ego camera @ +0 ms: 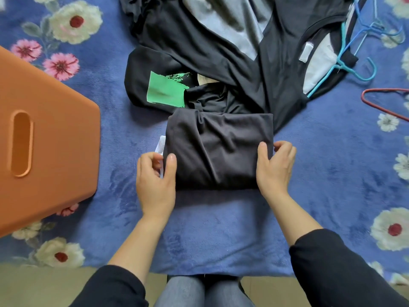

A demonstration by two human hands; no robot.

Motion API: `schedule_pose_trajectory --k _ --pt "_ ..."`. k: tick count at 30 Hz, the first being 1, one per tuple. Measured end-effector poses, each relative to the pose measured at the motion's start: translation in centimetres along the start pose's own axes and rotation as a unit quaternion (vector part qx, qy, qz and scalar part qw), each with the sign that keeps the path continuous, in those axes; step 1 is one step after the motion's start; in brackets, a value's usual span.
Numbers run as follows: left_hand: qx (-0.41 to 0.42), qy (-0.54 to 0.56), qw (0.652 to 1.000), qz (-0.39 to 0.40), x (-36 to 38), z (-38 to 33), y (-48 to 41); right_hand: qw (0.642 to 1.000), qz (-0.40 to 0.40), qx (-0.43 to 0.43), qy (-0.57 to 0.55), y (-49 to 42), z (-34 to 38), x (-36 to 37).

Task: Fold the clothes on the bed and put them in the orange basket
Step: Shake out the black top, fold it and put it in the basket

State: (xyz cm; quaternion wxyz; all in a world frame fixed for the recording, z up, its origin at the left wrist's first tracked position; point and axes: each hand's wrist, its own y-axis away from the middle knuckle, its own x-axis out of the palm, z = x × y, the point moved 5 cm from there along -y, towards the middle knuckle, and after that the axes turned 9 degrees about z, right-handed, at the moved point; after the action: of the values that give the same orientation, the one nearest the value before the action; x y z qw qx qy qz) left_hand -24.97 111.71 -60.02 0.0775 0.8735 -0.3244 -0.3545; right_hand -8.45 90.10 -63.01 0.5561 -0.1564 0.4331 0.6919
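Blue plush bedspread with white and pink flowers [221, 229] fills the view. On its left side stands the orange plastic basket with an oval handle slot [55, 140], well apart from the clothes. A loose heap of black and grey unfolded garments [199, 47] lies at the far side, one showing a green print. Just in front of the heap, touching it, sits a dark folded garment in a rectangular bundle [219, 151]. The left hand [155, 182] grips its left edge, thumb on top; the right hand [274, 169] grips its right edge likewise. Teal wire hangers [345, 63] and a red wire hanger [385, 103] lie at the far right.
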Motion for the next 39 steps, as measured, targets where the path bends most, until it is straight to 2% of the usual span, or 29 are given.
schedule_pose_trajectory --k 2,5,9,11,15,18,21,23,26,29,34,39 --pt "0.012 -0.020 1.000 0.018 0.2 0.7 1.6 0.999 0.015 0.035 0.006 1.1 -1.1 0.1" --pt "0.012 -0.031 0.999 0.003 0.0 1.2 2.5 0.998 0.046 0.029 0.031 2.1 -1.9 0.3" --pt "-0.119 0.110 0.983 -0.091 -0.9 2.4 1.2 0.998 0.037 0.054 -0.026 1.8 -1.6 -0.1" --pt "-0.162 0.087 0.982 -0.052 -0.3 3.4 0.6 0.994 0.059 0.085 -0.026 1.7 -1.9 0.2" --pt "-0.106 -0.001 0.993 0.052 -0.2 3.2 0.4 0.990 0.106 0.084 -0.026 2.2 -2.0 0.2" --pt "-0.050 -0.011 0.998 0.044 -0.6 0.3 -0.2 0.995 0.078 0.044 -0.034 1.7 -1.0 -0.7" --pt "0.002 0.002 1.000 -0.002 -0.3 -2.6 -1.7 0.999 0.014 -0.046 -0.002 0.2 1.3 -1.7" --pt "0.014 -0.061 0.998 -0.001 0.5 -4.2 -3.1 0.989 0.007 -0.129 0.079 -0.7 3.4 -1.9" --pt "0.015 -0.154 0.987 0.031 1.9 -5.7 -5.4 0.950 0.056 -0.219 0.215 -2.0 5.5 -0.7" --pt "0.037 -0.133 0.990 0.037 2.3 -6.1 -6.3 0.929 0.084 -0.250 0.260 -3.2 6.0 0.3" --pt "0.113 -0.023 0.993 0.006 1.3 -5.4 -6.6 0.935 0.033 -0.279 0.219 -4.8 6.9 -0.3" --pt "0.063 -0.040 0.997 -0.002 0.9 -2.6 -9.3 0.894 -0.036 -0.303 0.329 -5.6 6.6 0.9"
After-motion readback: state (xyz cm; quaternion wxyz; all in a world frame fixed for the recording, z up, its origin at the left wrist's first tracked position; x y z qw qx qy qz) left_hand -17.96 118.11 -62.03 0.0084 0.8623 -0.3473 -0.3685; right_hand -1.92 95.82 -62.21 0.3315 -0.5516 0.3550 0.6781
